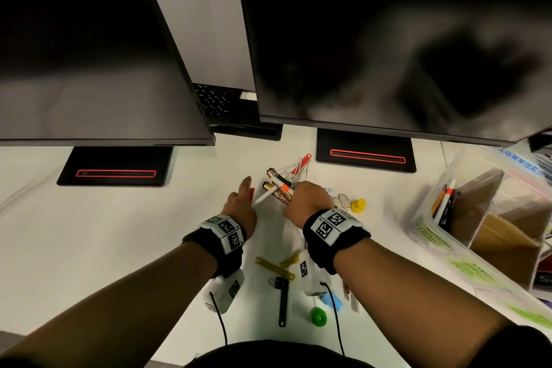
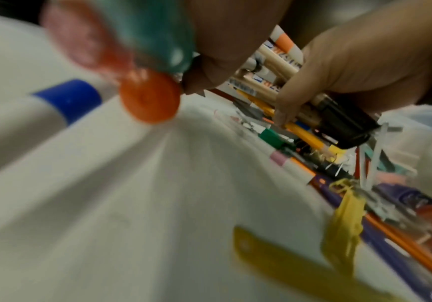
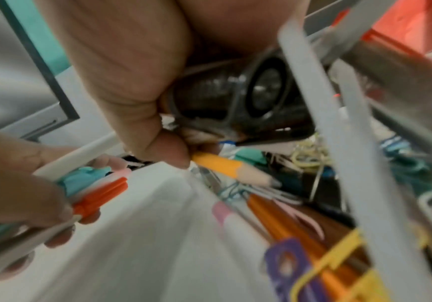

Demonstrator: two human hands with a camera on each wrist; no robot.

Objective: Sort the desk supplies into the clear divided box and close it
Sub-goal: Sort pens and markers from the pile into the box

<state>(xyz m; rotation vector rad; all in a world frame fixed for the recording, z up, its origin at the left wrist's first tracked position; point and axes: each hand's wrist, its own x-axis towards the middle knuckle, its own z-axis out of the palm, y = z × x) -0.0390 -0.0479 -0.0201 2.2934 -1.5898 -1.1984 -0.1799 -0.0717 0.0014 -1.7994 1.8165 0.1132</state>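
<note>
Both hands are working in the supply pile on the white desk [image 1: 125,227].
I'm seeing the clear divided box [image 1: 490,218] sitting open at the far right, well apart from the pile. My right hand [image 1: 307,200] is closing its grip around a bundle of markers [image 1: 282,188]; my left hand [image 1: 240,206] is gripping several pens [image 3: 98,196].

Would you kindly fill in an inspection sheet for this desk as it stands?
Surface: white desk, scattered with supplies.
Job's things: clear divided box open at right, markers inside; loose pile of markers and clips.
Clutter: yellow cap, green cap, black strap.
Hands: left hand holds pens; right hand grips a bundle of markers.
Cables: thin black leads from the wrist units.
Surroundings: two dark monitors.
</note>
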